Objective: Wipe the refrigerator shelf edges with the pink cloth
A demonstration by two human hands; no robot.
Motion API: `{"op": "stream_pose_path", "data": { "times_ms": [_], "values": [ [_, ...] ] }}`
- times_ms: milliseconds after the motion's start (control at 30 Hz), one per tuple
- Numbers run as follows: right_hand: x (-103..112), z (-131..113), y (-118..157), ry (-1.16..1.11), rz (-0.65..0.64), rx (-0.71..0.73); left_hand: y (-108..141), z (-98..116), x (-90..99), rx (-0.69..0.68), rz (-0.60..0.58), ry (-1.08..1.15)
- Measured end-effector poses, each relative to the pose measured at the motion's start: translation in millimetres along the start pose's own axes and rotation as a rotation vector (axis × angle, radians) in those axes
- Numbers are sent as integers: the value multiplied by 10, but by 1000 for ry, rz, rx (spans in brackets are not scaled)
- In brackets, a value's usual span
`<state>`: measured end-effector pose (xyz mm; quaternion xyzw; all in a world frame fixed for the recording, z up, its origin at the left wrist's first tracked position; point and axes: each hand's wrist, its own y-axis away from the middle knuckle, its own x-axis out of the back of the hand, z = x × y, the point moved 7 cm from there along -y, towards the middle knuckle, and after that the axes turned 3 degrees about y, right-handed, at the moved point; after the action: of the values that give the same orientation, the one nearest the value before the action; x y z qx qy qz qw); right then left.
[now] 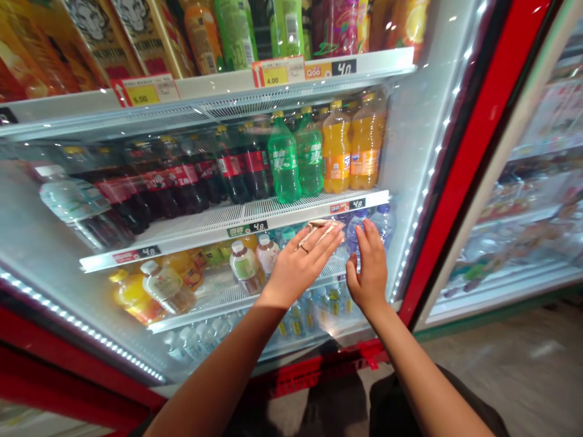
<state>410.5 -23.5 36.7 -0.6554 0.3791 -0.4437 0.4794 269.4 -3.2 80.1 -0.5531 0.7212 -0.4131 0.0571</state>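
Against the glass door [405, 182] of a drinks fridge, left hand [300, 264] flat, fingers spread, pressing a crumpled cloth [321, 227]; right hand [368, 267] open just beside, palm on the glass, gripping nothing. Behind the glass, green bottles [296, 158] with unreadable white lettering, orange bottles [350, 149], dark cola bottles [182, 182]. Price tags [273, 74] reading 4.00, 5.00, 4.8. Lower shelves' bottles blurred by glare.

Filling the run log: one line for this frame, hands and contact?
left hand: flat, pressing cloth on cooler glass door | right hand: open, flat on glass | behind: drink bottles
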Motion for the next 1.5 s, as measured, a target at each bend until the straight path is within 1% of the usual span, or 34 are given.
{"op": "stream_pose_path", "data": {
  "times_ms": [67,133,233,300,400,500,567,633,700,833,933,1067,1133,1200,1333,1400,1500],
  "values": [
    [5,-6,1,-4,7,7,-14,-25,34,6,22,-26],
    [4,-13,4,-11,15,15,-87,-32,39,17,37,-47],
    [-14,-30,5,-16,16,28,-219,-20,1,42,41,-60],
    [-21,-45,1,-23,19,37,-254,-8,-31,49,22,-47],
    [-16,-60,-11,-28,29,45,-171,-6,-28,33,-9,-13],
    [-8,-55,-24,-19,25,35,-17,-63,52,20,-12,-17],
    [-2,-52,-30,-12,27,31,33,-118,109,21,-12,-29],
    [1,-62,-34,-21,37,39,10,-156,135,28,-22,-30],
    [-7,-84,-37,-40,47,50,-66,-162,122,37,-37,-23],
    [-47,-121,-38,-52,44,45,-171,-101,75,29,-41,-26],
    [-51,-140,-39,-43,40,41,-95,-83,104,3,-23,-34],
    [-26,-156,-52,-55,41,58,54,-165,190,1,-23,-33],
    [-15,-154,-58,-64,51,65,58,-212,223,17,-15,-38],
    [-13,-149,-61,-64,64,71,10,-237,234,41,0,-42],
    [-33,-138,-55,-53,72,74,-86,-225,197,73,15,-42],
    [-45,-143,-48,-45,63,78,-60,-207,179,65,10,-45],
    [-59,-154,-35,-25,39,74,67,-210,190,50,6,-44]
  ]
}}
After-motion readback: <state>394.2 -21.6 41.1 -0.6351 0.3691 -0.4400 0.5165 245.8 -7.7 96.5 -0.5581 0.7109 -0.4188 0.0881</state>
